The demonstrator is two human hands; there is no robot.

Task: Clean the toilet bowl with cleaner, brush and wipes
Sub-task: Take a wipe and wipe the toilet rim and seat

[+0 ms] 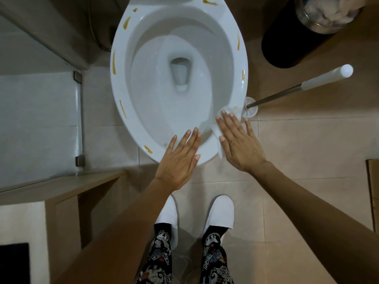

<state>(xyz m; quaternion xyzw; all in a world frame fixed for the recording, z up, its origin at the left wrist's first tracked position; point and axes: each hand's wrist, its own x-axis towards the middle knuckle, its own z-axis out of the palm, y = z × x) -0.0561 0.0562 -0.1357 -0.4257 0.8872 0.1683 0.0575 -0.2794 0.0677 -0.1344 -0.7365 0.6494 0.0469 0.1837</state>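
The white toilet bowl fills the upper middle of the head view, its rim marked with several yellow-brown streaks. My right hand lies flat with straight fingers on a white wipe, pressing it onto the rim's near right side. My left hand is spread flat over the rim's front edge and holds nothing. The toilet brush, with a metal shaft and white handle, stands in its white holder on the floor just right of the bowl.
A black bin with a clear liner of white waste stands at the upper right. A glass panel and a wooden ledge close off the left. Beige floor tiles surround my white slippers.
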